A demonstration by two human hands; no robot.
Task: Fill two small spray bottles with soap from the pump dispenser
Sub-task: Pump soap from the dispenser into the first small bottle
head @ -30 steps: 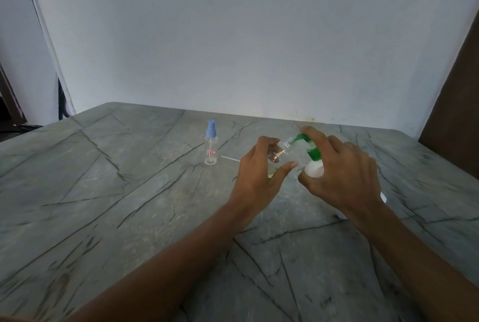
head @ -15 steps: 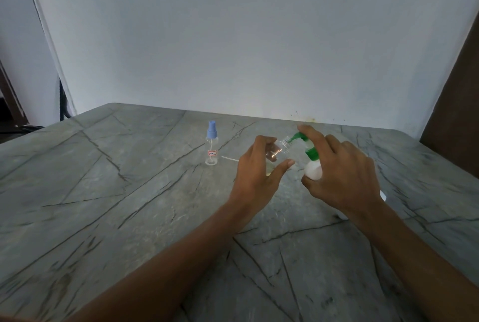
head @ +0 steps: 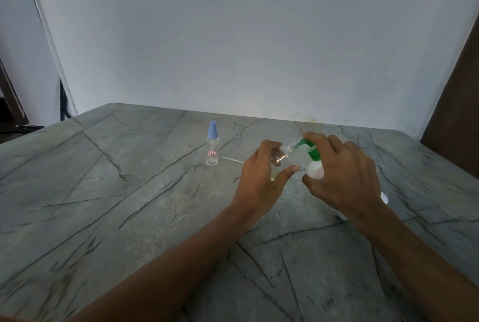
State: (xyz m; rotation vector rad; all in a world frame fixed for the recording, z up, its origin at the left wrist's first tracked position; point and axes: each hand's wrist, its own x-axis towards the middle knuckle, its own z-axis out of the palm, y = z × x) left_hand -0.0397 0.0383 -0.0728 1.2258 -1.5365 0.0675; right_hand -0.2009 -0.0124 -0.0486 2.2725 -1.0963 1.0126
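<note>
My left hand (head: 261, 179) grips a small clear spray bottle (head: 285, 156) without its cap, tilted with its threaded neck toward the right. The neck meets the green nozzle of a white pump dispenser (head: 315, 170), which my right hand (head: 342, 174) holds with the index finger on top of the green pump head. A second small spray bottle (head: 212, 149) with a blue cap and a red-edged label stands upright on the table to the left of my hands. A thin clear dip tube (head: 233, 159) lies flat between that bottle and my left hand.
The grey marble-patterned table (head: 116, 192) meets a white wall at the back. A dark brown panel (head: 456, 88) stands at the right edge. A bit of a white object (head: 385, 197) shows behind my right wrist.
Both hands and the bottles have stayed almost in place; my right index finger sits slightly differently on the pump head. The capped bottle has not moved.
</note>
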